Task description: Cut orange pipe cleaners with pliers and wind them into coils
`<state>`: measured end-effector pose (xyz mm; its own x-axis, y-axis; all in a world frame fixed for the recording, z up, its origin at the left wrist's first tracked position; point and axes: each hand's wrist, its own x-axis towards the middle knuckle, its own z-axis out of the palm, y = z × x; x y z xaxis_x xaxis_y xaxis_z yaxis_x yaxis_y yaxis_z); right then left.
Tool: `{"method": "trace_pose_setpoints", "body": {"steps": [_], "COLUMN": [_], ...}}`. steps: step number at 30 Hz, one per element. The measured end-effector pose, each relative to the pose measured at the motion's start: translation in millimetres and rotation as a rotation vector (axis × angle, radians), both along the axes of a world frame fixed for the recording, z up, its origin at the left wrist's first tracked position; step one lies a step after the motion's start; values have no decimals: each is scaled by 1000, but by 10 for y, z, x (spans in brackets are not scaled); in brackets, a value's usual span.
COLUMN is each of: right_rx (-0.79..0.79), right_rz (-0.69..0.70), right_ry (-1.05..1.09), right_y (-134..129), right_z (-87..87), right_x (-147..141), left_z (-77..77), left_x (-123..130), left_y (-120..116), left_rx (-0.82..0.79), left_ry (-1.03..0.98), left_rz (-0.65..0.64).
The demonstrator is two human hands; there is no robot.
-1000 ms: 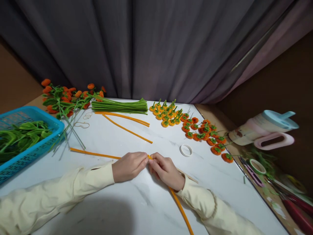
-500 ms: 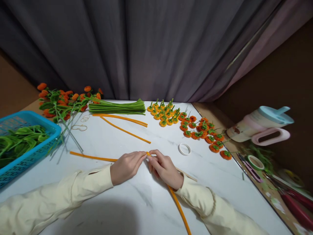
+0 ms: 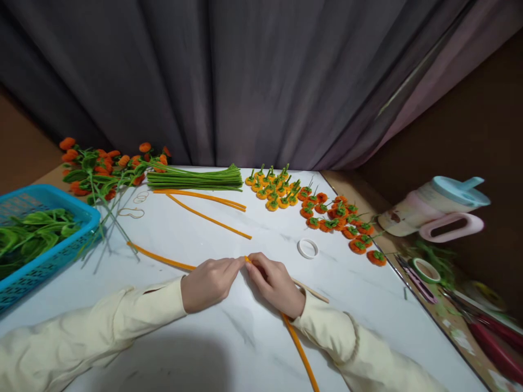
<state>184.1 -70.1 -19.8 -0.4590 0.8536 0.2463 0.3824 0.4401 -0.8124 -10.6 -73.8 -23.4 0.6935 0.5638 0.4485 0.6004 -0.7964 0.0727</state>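
My left hand [image 3: 210, 284] and my right hand [image 3: 275, 284] meet at the fingertips over the white table, both closed on an orange pipe cleaner [image 3: 161, 259]. One length of it runs out to the left past my left hand. Another orange length [image 3: 300, 348] comes out from under my right wrist towards the near edge. A small orange bit shows between the fingertips; the fingers hide its shape. Under my right wrist lies a thin wooden stick [image 3: 314, 292]. A white ring [image 3: 308, 248] lies just beyond my right hand.
Behind my hands lie loose orange pipe cleaners [image 3: 210, 216] and a green bundle [image 3: 196, 178]. Yellow flower heads [image 3: 272, 204] and orange ones [image 3: 357, 246] stand at back right. A blue basket [image 3: 87, 228] of leaves is left; a tumbler [image 3: 425, 207] and pliers [image 3: 490, 343] are right.
The left end of the orange pipe cleaner has swung up and a little to the right. My fingers have shifted slightly at the same spot.
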Motion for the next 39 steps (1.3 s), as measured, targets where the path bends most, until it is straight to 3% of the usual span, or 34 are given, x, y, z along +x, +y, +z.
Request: {"method": "trace_pose_setpoints", "body": {"steps": [12, 24, 32, 39], "right_rx": [273, 427, 522, 506], "right_rz": [80, 162, 168, 204], "right_ry": [-10, -15, -88, -84], "right_y": [12, 63, 49, 47], "right_z": [-22, -81, -82, -75], "right_x": [41, 108, 133, 120], "left_z": [182, 463, 506, 509], "left_x": [-20, -90, -98, -101], "left_y": [14, 155, 193, 198], "left_rx": [-138, -526, -606, -646], "left_ry": [109, 234, 297, 355], "left_rz": [-37, -132, -219, -249]}}
